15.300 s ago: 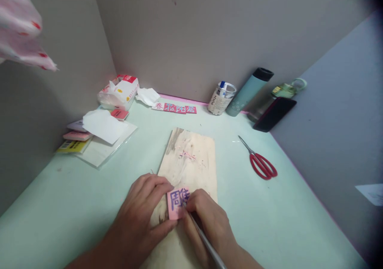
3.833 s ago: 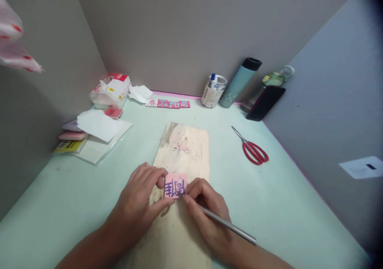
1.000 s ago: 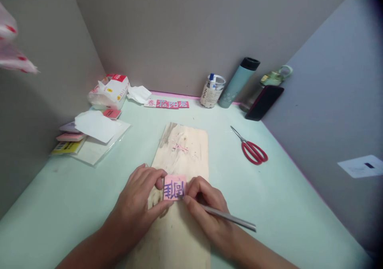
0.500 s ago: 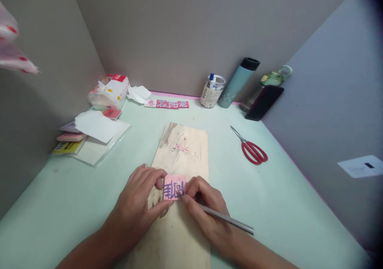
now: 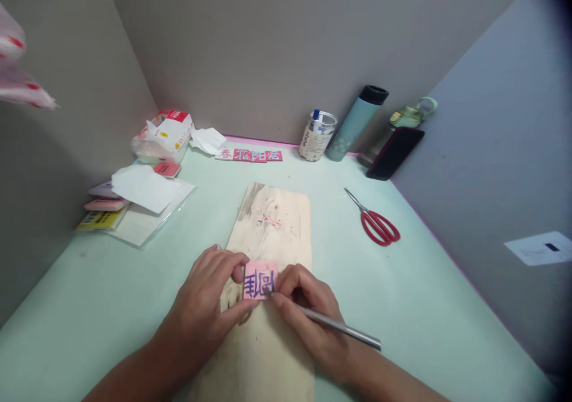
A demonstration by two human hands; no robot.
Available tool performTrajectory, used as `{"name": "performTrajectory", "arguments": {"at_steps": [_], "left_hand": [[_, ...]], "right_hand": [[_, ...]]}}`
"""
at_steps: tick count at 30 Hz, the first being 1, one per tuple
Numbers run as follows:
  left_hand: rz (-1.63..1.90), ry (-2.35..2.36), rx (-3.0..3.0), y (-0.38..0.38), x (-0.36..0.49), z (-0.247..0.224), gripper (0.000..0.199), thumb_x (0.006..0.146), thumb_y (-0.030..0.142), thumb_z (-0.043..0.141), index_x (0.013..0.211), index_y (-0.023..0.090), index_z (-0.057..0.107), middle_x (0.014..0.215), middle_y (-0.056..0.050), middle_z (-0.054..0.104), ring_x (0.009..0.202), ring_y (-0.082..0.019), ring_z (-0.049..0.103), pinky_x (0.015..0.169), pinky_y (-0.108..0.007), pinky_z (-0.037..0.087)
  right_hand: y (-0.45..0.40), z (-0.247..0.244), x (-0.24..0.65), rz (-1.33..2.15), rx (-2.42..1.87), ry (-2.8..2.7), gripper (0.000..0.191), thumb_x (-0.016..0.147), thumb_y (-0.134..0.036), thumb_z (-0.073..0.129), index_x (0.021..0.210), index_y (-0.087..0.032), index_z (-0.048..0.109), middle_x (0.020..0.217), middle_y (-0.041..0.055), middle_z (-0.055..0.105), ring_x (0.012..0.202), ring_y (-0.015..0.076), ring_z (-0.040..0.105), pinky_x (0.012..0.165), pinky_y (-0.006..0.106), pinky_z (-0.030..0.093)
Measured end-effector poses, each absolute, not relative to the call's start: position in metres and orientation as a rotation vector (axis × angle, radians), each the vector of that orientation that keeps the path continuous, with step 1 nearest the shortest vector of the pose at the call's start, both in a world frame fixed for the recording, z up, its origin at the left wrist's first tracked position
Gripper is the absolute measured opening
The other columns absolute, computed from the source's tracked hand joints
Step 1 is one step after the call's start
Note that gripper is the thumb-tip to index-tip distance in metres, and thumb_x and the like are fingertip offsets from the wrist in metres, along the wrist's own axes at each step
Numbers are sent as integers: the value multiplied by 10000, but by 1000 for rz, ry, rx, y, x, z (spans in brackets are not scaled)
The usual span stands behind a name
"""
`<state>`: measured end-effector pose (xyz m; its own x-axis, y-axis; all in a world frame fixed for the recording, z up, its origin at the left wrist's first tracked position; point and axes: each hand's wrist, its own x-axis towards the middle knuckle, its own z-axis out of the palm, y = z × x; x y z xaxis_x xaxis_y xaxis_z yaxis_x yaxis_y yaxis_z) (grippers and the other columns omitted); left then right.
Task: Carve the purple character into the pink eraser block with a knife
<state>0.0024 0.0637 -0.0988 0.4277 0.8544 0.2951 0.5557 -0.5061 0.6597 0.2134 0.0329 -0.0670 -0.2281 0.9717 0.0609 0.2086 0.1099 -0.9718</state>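
Observation:
A small pink square block [image 5: 260, 280] with a dark blue character drawn on it lies flat on a pale wooden board [image 5: 286, 241]. My left hand [image 5: 214, 292] grips the block at its left side, forefinger at the top corner and thumb along the lower edge. In my right hand [image 5: 308, 307] is a slim silver craft knife [image 5: 344, 327], held like a pen, its tip at the lower right of the character. The fingers partly hide the blade. Pink shavings [image 5: 270, 221] are scattered on the board beyond the block.
Red-handled scissors [image 5: 379, 226] lie to the right. Along the back stand a tissue pack [image 5: 165, 137], a row of carved pink blocks [image 5: 250, 155], a tin can [image 5: 317, 140], a teal bottle [image 5: 357, 125] and a leaning phone [image 5: 395, 153]. Paper and pads [image 5: 145, 187] are piled at left.
The knife's rear end has shifted very slightly to the right, and its tip has moved a little on the character. My left hand stays in place on the block.

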Motion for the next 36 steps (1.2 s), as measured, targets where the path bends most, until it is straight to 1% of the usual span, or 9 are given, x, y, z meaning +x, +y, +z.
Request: {"name": "performTrajectory", "arguments": {"at_steps": [4, 7, 10, 15, 22, 28, 32, 36], "left_hand": [[842, 1190, 2197, 64, 2, -99, 408, 896, 224, 696, 1242, 278, 487, 999, -22, 588, 1071, -304, 539, 1109, -571, 341], [842, 1186, 2197, 64, 3, -99, 384, 906, 244, 695, 1231, 273, 493, 988, -21, 583, 1062, -303, 537, 1108, -583, 339], [844, 1190, 2192, 65, 3, -98, 361, 924, 274, 684, 1233, 270, 498, 1000, -27, 590, 1068, -304, 540, 1099, -581, 352], [857, 1192, 2190, 64, 3, -97, 384, 914, 245, 691, 1243, 278, 495, 1005, -24, 595, 1061, -298, 550, 1076, -550, 382], [839, 1183, 2224, 64, 2, -98, 398, 918, 235, 697, 1248, 257, 476, 997, -20, 563, 1050, -289, 521, 1079, -549, 352], [842, 1170, 2242, 64, 2, -99, 398, 928, 254, 691, 1260, 249, 471, 992, -19, 559, 1040, -287, 516, 1073, -542, 351], [830, 1172, 2244, 64, 3, -98, 389, 928, 237, 682, 1256, 242, 471, 1020, -27, 561, 1051, -288, 518, 1079, -545, 342], [833, 1169, 2252, 63, 3, -99, 409, 923, 229, 688, 1263, 245, 462, 1002, -21, 553, 1048, -286, 522, 1084, -551, 339]], "right_hand": [[32, -67, 213, 1196, -1111, -1612, 183, 947, -244, 535, 774, -227, 476, 754, 1, 529, 667, 157, 463, 588, 298, 341], [31, -70, 212, 1153, -1136, -1612, 183, 939, -231, 536, 768, -229, 471, 741, -4, 523, 660, 158, 460, 586, 300, 337], [31, -74, 212, 1107, -1199, -1578, 189, 938, -226, 532, 767, -232, 453, 738, -7, 520, 665, 160, 465, 586, 300, 337], [31, -77, 211, 1048, -1256, -1599, 184, 948, -228, 526, 779, -230, 453, 742, -9, 525, 657, 155, 457, 581, 296, 331], [31, -75, 213, 1070, -1233, -1633, 183, 936, -215, 526, 770, -231, 451, 721, -24, 498, 634, 145, 427, 583, 288, 339], [32, -75, 213, 1095, -1202, -1632, 172, 939, -219, 525, 779, -231, 463, 738, -13, 516, 652, 153, 449, 589, 293, 346], [31, -73, 213, 1101, -1166, -1659, 190, 944, -217, 524, 766, -230, 459, 744, -10, 524, 651, 150, 452, 594, 294, 348], [32, -72, 212, 1081, -1170, -1658, 188, 939, -209, 526, 764, -230, 459, 740, -12, 523, 651, 148, 454, 595, 291, 350]]}}
